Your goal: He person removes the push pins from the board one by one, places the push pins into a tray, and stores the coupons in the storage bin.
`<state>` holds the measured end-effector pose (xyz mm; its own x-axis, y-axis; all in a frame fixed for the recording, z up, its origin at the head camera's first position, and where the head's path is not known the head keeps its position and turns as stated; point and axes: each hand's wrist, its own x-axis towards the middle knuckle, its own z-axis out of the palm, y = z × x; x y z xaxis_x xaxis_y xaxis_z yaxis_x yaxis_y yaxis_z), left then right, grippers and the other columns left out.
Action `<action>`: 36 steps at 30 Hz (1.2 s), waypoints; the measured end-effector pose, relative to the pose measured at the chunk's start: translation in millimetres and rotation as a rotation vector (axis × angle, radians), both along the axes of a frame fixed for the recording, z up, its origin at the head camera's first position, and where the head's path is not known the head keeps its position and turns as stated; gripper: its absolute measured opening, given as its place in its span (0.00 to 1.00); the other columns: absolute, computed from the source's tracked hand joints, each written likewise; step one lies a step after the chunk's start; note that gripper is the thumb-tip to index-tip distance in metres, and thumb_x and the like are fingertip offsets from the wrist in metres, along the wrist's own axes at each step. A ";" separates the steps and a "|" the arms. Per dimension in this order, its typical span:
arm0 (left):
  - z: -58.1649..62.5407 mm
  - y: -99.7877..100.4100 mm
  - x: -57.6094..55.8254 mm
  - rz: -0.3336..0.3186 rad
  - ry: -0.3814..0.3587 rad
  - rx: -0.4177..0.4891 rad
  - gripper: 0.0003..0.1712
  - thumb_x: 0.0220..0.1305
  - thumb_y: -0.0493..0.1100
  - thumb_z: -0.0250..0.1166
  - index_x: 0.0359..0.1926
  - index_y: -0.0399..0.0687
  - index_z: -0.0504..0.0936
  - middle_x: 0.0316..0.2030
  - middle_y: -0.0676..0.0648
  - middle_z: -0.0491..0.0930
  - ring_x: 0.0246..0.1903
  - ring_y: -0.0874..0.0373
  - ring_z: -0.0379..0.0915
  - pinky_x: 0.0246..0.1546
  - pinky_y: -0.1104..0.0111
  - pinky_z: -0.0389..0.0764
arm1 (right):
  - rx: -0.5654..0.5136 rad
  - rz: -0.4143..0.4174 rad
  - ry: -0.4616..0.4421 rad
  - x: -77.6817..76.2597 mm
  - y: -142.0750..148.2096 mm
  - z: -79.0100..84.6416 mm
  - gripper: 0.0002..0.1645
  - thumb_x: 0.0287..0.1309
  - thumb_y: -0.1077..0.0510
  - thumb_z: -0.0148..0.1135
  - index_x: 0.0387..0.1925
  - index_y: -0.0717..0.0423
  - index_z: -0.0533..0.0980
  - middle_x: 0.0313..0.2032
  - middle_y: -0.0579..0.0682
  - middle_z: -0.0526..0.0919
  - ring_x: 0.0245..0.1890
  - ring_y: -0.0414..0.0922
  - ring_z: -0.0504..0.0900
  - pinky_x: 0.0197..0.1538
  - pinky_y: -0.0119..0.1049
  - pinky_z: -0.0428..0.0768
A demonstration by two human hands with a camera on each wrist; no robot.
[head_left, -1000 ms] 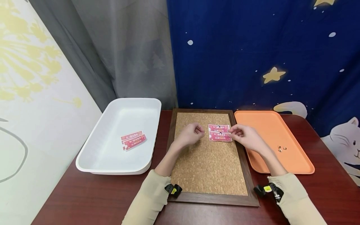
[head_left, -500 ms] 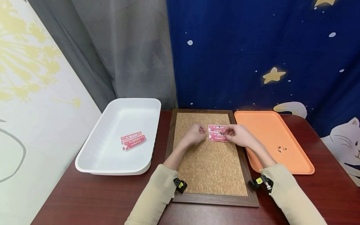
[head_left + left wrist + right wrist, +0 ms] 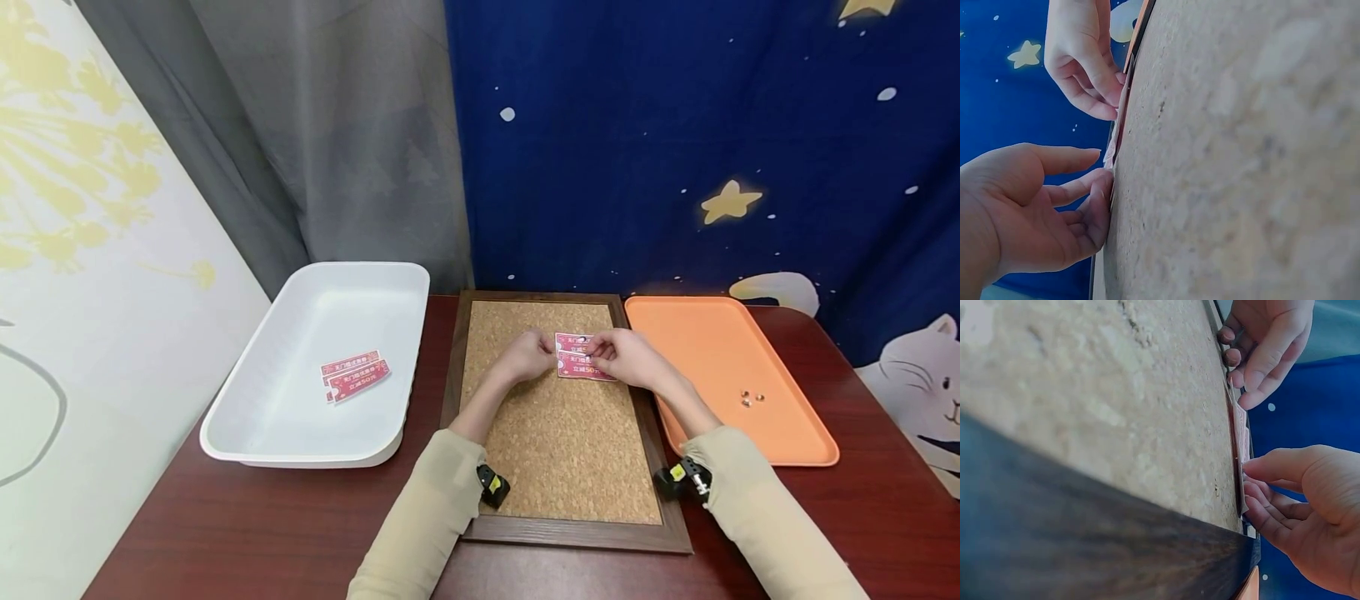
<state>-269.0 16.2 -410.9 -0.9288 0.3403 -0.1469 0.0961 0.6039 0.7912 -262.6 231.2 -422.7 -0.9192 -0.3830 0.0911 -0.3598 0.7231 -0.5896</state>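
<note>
Two pink-and-white paper coupons lie one above the other on the framed corkboard (image 3: 570,450). The upper coupon (image 3: 568,342) and the lower coupon (image 3: 573,367) each show a small dark pin spot. My left hand (image 3: 528,357) is at the coupons' left edge, fingertips touching or nearly touching it, the thumb held apart in the left wrist view. My right hand (image 3: 628,358) covers the coupons' right part, with thumb and index fingertip at the lower pin (image 3: 588,357). In the right wrist view that thumb meets the coupon paper (image 3: 1241,434); whether it pinches the pin is hidden.
On the left stands a white basin (image 3: 300,425) with overlapping pink coupons (image 3: 356,377) in it. An orange tray (image 3: 705,333) at the right holds a few small shiny pins (image 3: 746,397). A dark wooden frame (image 3: 577,533) borders the cork; curtains hang behind the table.
My right hand has moved left from the coupons' right edge to the lower pin. My left hand has come right, up to the coupons' left edge. The coupons appear unmoved.
</note>
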 end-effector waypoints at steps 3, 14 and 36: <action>-0.9 0.9 -1.4 0.009 -0.013 0.016 0.07 0.63 0.33 0.66 0.41 0.36 0.79 0.33 0.48 0.75 0.33 0.57 0.68 0.32 0.70 0.67 | -0.001 -0.001 -0.008 -1.8 0.0 -0.8 0.03 0.56 0.70 0.65 0.35 0.65 0.80 0.29 0.51 0.83 0.31 0.43 0.80 0.36 0.35 0.78; -4.6 3.5 -5.3 0.034 -0.066 0.065 0.05 0.62 0.32 0.66 0.38 0.37 0.79 0.32 0.48 0.74 0.33 0.57 0.66 0.31 0.70 0.66 | 0.019 -0.023 -0.028 -6.1 1.1 -0.6 0.02 0.57 0.68 0.66 0.33 0.65 0.80 0.29 0.51 0.83 0.31 0.43 0.81 0.38 0.37 0.79; -5.3 7.3 -5.8 0.068 -0.044 0.044 0.04 0.61 0.34 0.67 0.34 0.41 0.79 0.32 0.49 0.75 0.32 0.57 0.68 0.30 0.71 0.65 | 0.159 -0.104 -0.036 -9.2 -12.0 9.1 0.05 0.55 0.61 0.67 0.28 0.58 0.80 0.23 0.46 0.81 0.23 0.41 0.74 0.30 0.34 0.71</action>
<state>-274.8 23.4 -416.2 -0.9429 0.2838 -0.1742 0.0210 0.5727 0.8195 -271.8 219.2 -413.6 -0.9561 -0.2930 0.0037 -0.2594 0.8404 -0.4758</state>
